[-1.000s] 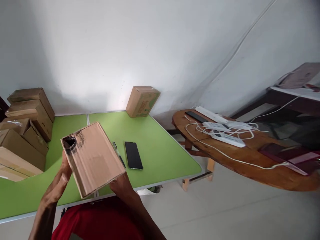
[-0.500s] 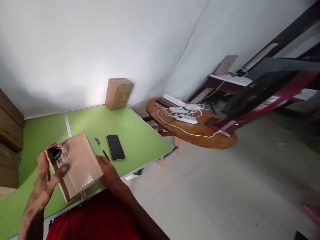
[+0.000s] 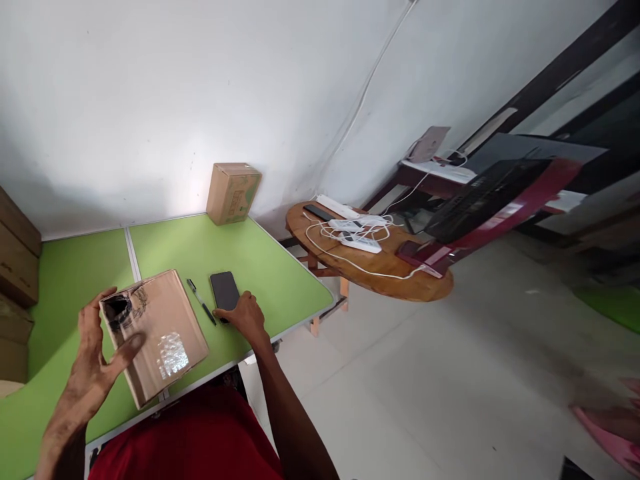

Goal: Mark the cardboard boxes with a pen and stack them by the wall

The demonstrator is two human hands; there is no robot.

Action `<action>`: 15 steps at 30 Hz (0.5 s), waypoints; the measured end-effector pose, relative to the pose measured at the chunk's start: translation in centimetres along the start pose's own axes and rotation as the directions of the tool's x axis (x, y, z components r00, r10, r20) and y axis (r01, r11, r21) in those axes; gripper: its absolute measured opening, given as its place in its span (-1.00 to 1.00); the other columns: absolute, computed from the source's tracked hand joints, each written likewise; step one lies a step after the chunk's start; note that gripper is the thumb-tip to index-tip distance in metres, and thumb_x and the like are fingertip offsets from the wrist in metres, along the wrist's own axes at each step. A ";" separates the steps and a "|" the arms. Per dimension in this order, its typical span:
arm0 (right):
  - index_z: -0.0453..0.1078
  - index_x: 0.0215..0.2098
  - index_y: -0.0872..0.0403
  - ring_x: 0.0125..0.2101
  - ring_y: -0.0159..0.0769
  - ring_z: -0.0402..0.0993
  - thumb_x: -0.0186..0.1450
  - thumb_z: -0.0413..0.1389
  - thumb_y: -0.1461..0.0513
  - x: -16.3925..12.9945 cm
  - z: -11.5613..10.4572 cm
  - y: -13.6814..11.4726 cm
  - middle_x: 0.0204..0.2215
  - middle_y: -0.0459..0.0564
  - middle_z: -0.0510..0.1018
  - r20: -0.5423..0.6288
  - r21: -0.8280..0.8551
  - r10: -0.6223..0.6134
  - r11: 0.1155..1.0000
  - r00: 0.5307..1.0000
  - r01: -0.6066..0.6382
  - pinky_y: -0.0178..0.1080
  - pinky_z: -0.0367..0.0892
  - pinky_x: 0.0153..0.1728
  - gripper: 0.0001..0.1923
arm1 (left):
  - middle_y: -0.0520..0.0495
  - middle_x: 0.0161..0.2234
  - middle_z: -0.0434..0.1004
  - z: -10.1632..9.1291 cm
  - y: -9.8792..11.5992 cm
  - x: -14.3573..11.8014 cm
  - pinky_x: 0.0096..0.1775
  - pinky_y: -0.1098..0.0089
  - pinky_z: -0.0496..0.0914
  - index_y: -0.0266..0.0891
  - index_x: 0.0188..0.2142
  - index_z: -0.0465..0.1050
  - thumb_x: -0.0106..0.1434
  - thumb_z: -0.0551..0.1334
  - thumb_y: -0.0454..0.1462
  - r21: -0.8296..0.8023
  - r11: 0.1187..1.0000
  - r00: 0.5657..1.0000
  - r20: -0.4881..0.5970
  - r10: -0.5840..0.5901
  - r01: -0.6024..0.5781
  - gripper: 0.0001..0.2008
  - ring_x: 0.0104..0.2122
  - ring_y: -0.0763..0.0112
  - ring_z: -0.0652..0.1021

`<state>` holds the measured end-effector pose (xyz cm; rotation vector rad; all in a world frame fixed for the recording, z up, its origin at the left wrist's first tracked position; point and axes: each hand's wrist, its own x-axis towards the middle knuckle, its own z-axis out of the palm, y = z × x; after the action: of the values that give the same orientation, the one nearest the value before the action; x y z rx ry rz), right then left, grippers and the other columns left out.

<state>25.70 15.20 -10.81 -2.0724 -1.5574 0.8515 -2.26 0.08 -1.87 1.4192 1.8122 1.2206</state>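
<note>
A cardboard box (image 3: pixel 165 313) with a ragged, black-marked hole at one corner and a shiny strip of tape is tilted above the green table (image 3: pixel 280 273). My left hand (image 3: pixel 97 360) grips its left side, thumb on the top face. Over the near end of a dark smartphone (image 3: pixel 224 290) is my right hand (image 3: pixel 247 317), thumb and fingers at the phone's two edges. The phone lies flat on the table. Between box and phone lies a pen (image 3: pixel 201 301).
Another cardboard box (image 3: pixel 234 193) stands at the table's far edge against the wall. Brown boxes (image 3: pixel 17 267) are stacked at the left. On the right, a round wooden table (image 3: pixel 320 250) carries power strips, tangled white cables (image 3: pixel 355 233) and a dark-red and black object (image 3: pixel 495 200).
My right hand has let go of the box's right side and moved right onto the phone. My left hand keeps hold of the box. The view has shifted slightly.
</note>
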 end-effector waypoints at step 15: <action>0.53 0.10 -0.02 -0.21 -0.10 0.82 0.31 0.55 -0.03 -9.6 -7.3 0.2 0.03 0.13 0.79 0.318 0.938 -0.476 0.282 0.820 -0.200 -0.07 0.75 -0.22 -0.46 | -0.28 0.44 0.25 0.5 1.3 -0.6 0.47 -0.50 0.09 0.09 0.46 0.24 0.25 0.39 0.32 -0.059 0.998 1.000 0.007 -0.009 0.009 -0.08 0.54 -0.38 0.18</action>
<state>29.03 6.26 -3.42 -0.7273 -0.8953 1.8503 -1.07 -0.29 -1.03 1.3796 1.7614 1.2529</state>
